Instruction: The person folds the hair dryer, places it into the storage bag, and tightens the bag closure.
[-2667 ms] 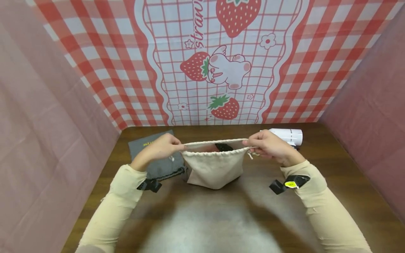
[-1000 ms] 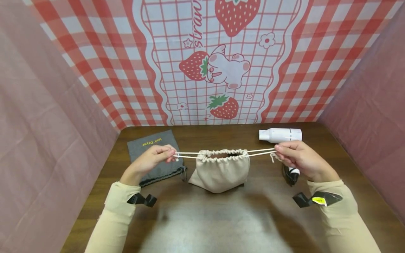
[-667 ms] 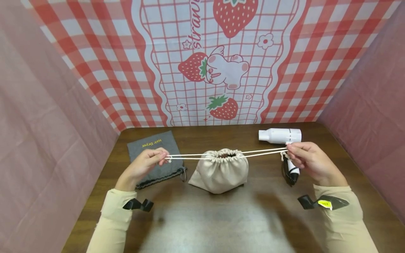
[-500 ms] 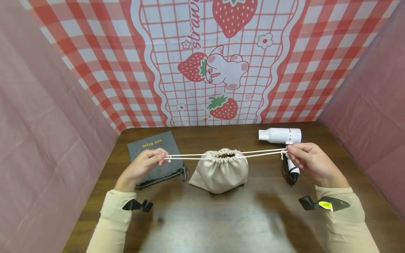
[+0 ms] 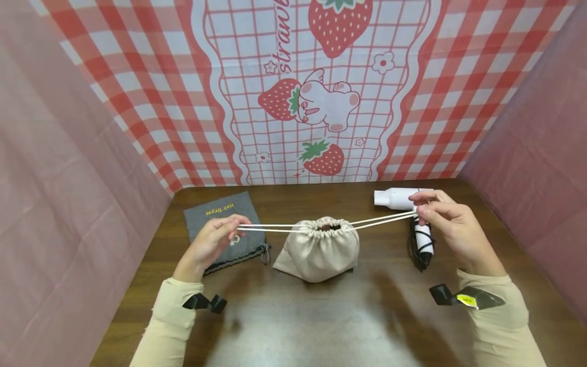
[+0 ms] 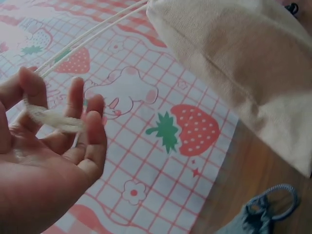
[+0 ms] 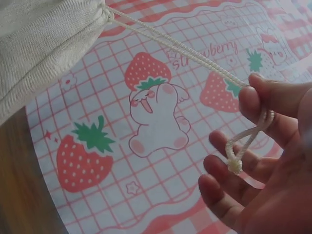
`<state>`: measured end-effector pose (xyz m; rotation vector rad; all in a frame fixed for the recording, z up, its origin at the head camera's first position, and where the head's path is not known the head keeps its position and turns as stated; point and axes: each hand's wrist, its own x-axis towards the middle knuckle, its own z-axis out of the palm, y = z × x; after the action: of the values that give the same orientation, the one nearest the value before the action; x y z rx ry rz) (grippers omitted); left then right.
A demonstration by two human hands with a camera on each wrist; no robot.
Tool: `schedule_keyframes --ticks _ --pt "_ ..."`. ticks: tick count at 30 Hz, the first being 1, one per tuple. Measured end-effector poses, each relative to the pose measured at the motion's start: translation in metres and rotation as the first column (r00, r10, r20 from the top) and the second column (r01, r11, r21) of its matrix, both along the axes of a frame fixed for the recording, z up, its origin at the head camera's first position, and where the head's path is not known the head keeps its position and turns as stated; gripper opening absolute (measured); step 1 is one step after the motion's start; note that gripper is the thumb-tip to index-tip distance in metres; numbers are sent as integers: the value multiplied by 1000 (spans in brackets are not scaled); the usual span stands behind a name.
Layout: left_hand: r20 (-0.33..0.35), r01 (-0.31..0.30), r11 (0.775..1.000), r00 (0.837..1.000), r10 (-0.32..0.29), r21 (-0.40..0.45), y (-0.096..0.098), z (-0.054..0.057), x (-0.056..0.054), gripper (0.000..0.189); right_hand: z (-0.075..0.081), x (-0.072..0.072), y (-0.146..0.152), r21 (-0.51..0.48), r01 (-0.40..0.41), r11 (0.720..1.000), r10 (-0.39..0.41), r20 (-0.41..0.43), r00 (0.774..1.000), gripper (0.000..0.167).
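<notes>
Left grip [image 5: 212, 245]: narrow, thumb and forefinger pinching the left cords [image 5: 270, 230]; in the left wrist view their tail lies across the fingers. Right grip [image 5: 451, 232]: likewise narrow, thumb and forefinger pinching the right cords [image 5: 380, 223], with one knot [image 7: 235, 165] hanging below the pinch and the remaining fingers loosely bent.

Object: one cream drawstring bag [image 5: 321, 257], standing on the table [image 5: 321, 326] between the two grips, well apart from both. Mouth points up, gathered to a small hole; something brownish shows inside, too dark to identify. Long axis of the bag runs crosswise, roughly along the line from grip to grip; one bottom corner points toward the left grip's side. Cords count: two strands per side, four in all, taut. The left pair runs nearly level; the right pair climbs toward the right grip.

Others: one grey pouch [image 5: 249, 240] lying flat, partly behind the left grip, yellow "Hair Dryer" lettering upside down, drawn edge toward the person. One white barrel [image 5: 396, 198] just beyond the right grip, lying crosswise, narrow end pointing left. One white handle [image 5: 424, 242] below it, black cord [image 5: 414, 252] wound round, near the right grip.
</notes>
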<state>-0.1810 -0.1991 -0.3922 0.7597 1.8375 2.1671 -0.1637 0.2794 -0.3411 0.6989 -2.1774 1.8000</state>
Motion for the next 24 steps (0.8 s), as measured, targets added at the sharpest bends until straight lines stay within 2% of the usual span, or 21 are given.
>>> schedule_keyframes --ticks 4,7,9,10,12,13,14,15,16,17,18,19,21,23,24 --pt "25 31 992 999 -34 120 6 2 0 45 2 0 -4 -62 -10 998 11 16 1000 27" --pt "13 56 981 998 -60 188 11 7 0 47 3 -2 -9 -175 -79 981 85 29 996 32" --pt "-10 74 973 997 -74 219 15 11 0 49 4 -4 -13 -268 -176 947 180 -12 984 36" --pt "-20 82 970 997 -79 230 18 13 0 49 3 -6 -16 -330 -245 911 247 -37 968 39" --pt "-35 106 959 994 -100 264 23 17 1 51 -1 -10 -22 -468 -408 784 416 -93 905 46" --pt "-46 121 952 993 -113 282 26 19 1 51 -3 -12 -25 -529 -492 692 506 -130 853 48" --pt "-50 140 940 990 -130 310 29 21 0 53 -6 -14 -29 -589 -558 584 596 -156 788 51" --pt "-50 160 925 987 -152 345 32 22 0 54 -9 -16 -33 -646 -597 476 669 -175 722 52" --pt "-43 179 904 983 -176 389 35 24 0 55 -12 -18 -37 -694 -611 382 722 -189 666 54" --pt "-42 201 879 978 -203 433 38 25 0 56 -15 -18 -41 -731 -614 299 762 -205 615 55" --pt "-44 224 851 972 -232 474 41 25 -1 56 -17 -19 -44 -760 -607 233 786 -220 578 55" --pt "-44 245 822 965 -260 515 43 25 -1 55 -19 -19 -47 -781 -599 175 806 -236 543 55" --pt "-51 289 761 946 -320 580 48 24 0 52 -22 -18 -51 -798 -595 99 822 -271 500 52" --pt "-69 336 711 924 -376 618 52 23 -1 49 -22 -17 -53 -789 -611 62 828 -302 474 49" --pt "-75 354 688 913 -401 634 54 23 -1 48 -22 -18 -54 -782 -621 54 831 -310 462 47"
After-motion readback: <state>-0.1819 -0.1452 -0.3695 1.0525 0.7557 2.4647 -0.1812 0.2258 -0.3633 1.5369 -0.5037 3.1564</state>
